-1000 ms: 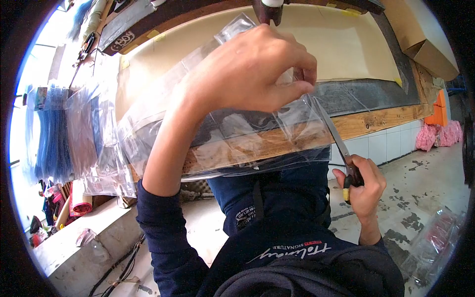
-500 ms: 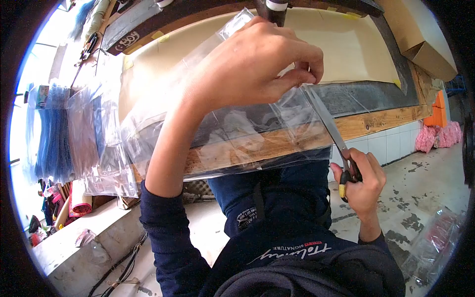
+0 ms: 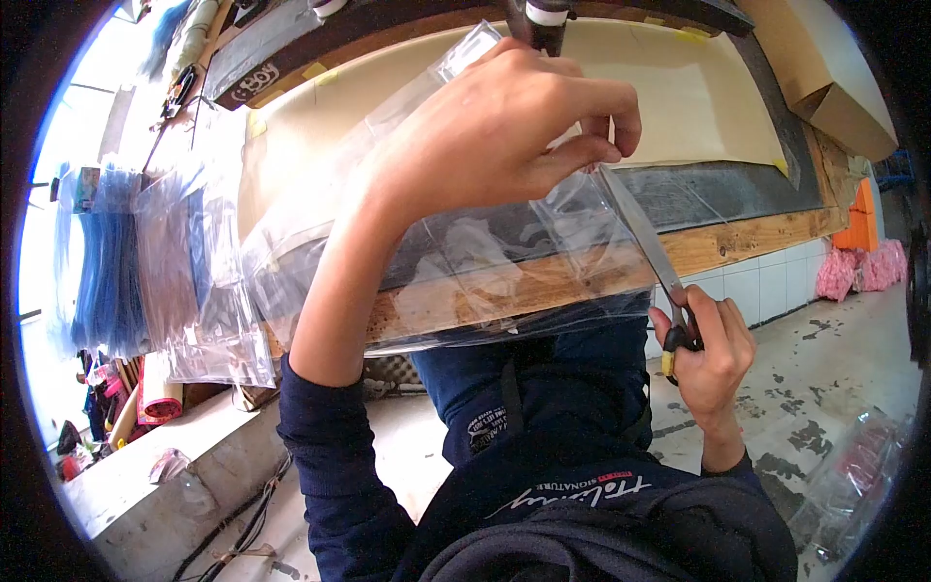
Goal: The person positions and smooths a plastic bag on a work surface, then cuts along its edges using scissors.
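Note:
My left hand (image 3: 514, 126) pinches the edge of a clear plastic sheet (image 3: 475, 257), thumb and index finger pressed together. The sheet lies across the bench's wooden front edge, with folds and reflections along it. My right hand (image 3: 713, 359) is wrapped round the black and yellow handles of scissors (image 3: 645, 233) at the right. Their long blades point up and left, the tips just below my left fingertips, at the sheet's right side. My left palm faces down and hides part of the sheet.
Blue and clear plastic strips (image 3: 107, 272) hang at the left. A dark machine part (image 3: 538, 24) stands over the pale bench surface (image 3: 679, 97). A cardboard box (image 3: 844, 116) is at the upper right, pink bundles (image 3: 858, 272) on the floor below it.
My left hand has shifted slightly to the right, the pinched plastic with it. The scissors and my right hand have moved a little up and left.

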`<action>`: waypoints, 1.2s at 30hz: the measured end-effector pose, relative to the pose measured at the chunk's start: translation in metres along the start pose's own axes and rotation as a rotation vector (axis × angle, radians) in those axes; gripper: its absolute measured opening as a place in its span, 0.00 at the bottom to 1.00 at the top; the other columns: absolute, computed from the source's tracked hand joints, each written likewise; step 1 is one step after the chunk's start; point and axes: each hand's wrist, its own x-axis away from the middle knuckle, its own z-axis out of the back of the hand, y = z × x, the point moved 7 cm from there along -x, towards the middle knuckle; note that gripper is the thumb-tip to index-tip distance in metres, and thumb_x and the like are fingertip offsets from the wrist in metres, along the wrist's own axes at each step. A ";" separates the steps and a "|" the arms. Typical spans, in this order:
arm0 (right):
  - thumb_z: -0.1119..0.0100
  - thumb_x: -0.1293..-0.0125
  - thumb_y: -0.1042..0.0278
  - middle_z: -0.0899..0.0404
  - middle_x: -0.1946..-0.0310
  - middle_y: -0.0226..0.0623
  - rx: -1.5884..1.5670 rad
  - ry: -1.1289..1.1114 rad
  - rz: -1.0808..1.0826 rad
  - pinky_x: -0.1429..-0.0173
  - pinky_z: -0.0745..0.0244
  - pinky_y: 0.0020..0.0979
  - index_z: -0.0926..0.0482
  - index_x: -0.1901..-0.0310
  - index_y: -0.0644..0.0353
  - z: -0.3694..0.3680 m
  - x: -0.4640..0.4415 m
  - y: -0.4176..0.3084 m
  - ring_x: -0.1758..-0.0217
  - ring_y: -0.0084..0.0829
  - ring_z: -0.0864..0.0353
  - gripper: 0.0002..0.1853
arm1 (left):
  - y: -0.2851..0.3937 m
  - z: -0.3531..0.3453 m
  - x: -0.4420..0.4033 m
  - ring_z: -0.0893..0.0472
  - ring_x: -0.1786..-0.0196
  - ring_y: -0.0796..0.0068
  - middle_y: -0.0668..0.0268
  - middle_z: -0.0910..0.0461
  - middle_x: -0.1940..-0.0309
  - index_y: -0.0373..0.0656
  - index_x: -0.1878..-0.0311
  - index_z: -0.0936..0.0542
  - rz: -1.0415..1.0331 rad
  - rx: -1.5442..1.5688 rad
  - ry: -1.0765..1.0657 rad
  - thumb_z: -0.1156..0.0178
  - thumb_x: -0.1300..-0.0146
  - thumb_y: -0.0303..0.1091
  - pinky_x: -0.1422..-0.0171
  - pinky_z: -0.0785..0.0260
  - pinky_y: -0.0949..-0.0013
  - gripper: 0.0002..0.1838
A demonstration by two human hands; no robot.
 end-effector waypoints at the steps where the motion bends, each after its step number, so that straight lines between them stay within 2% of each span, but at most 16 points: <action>1: 0.26 0.55 0.66 0.24 0.77 0.34 0.000 0.002 -0.001 0.76 0.35 0.32 0.22 0.63 0.62 0.000 0.000 0.000 0.79 0.32 0.30 0.19 | 0.000 0.000 0.000 0.19 0.66 0.68 0.67 0.20 0.73 0.43 0.63 0.23 0.000 0.001 -0.003 0.40 0.43 0.28 0.59 0.32 0.66 0.05; 5: 0.25 0.55 0.66 0.24 0.77 0.33 -0.011 0.021 0.019 0.76 0.35 0.32 0.22 0.63 0.62 0.001 0.000 0.003 0.79 0.32 0.30 0.19 | 0.003 0.007 0.001 0.20 0.66 0.67 0.67 0.20 0.73 0.45 0.61 0.23 0.021 0.007 0.017 0.42 0.47 0.27 0.57 0.33 0.66 0.09; 7: 0.25 0.56 0.66 0.24 0.77 0.33 -0.024 0.018 0.014 0.76 0.35 0.31 0.22 0.63 0.62 0.003 -0.001 0.006 0.79 0.32 0.30 0.19 | 0.005 0.008 0.002 0.20 0.65 0.67 0.68 0.21 0.74 0.45 0.58 0.23 0.038 -0.101 -0.027 0.43 0.52 0.27 0.55 0.34 0.65 0.14; 10: 0.25 0.56 0.67 0.24 0.78 0.32 -0.037 0.005 0.032 0.76 0.35 0.31 0.22 0.63 0.62 0.006 -0.001 0.006 0.79 0.31 0.30 0.19 | 0.005 0.008 0.003 0.21 0.64 0.66 0.68 0.20 0.75 0.46 0.57 0.23 0.037 -0.098 -0.045 0.44 0.56 0.26 0.53 0.35 0.63 0.18; 12: 0.25 0.57 0.67 0.24 0.77 0.32 -0.049 -0.035 -0.038 0.76 0.34 0.30 0.21 0.63 0.61 0.004 0.001 0.008 0.79 0.30 0.30 0.19 | 0.005 0.008 0.002 0.21 0.64 0.65 0.68 0.20 0.75 0.46 0.56 0.24 0.034 -0.091 -0.035 0.44 0.55 0.26 0.53 0.35 0.63 0.18; 20: 0.26 0.56 0.67 0.24 0.78 0.32 -0.024 0.010 0.000 0.75 0.33 0.31 0.20 0.62 0.61 0.000 -0.008 0.001 0.78 0.31 0.30 0.19 | 0.003 0.013 0.003 0.18 0.62 0.64 0.65 0.18 0.73 0.46 0.52 0.25 0.051 0.000 0.039 0.39 0.51 0.24 0.51 0.33 0.63 0.20; 28: 0.26 0.56 0.66 0.25 0.79 0.32 0.028 0.041 0.039 0.75 0.34 0.32 0.20 0.62 0.61 0.000 -0.011 -0.003 0.78 0.32 0.30 0.18 | -0.002 0.016 0.006 0.17 0.61 0.63 0.62 0.17 0.71 0.44 0.41 0.33 0.107 0.017 0.052 0.37 0.51 0.28 0.51 0.29 0.64 0.31; 36: 0.27 0.55 0.65 0.31 0.81 0.32 0.097 0.070 0.081 0.77 0.36 0.33 0.20 0.62 0.60 0.004 -0.013 -0.008 0.79 0.32 0.33 0.18 | -0.005 0.016 0.007 0.17 0.61 0.63 0.64 0.18 0.73 0.45 0.38 0.36 0.138 -0.012 0.032 0.38 0.50 0.27 0.49 0.30 0.63 0.34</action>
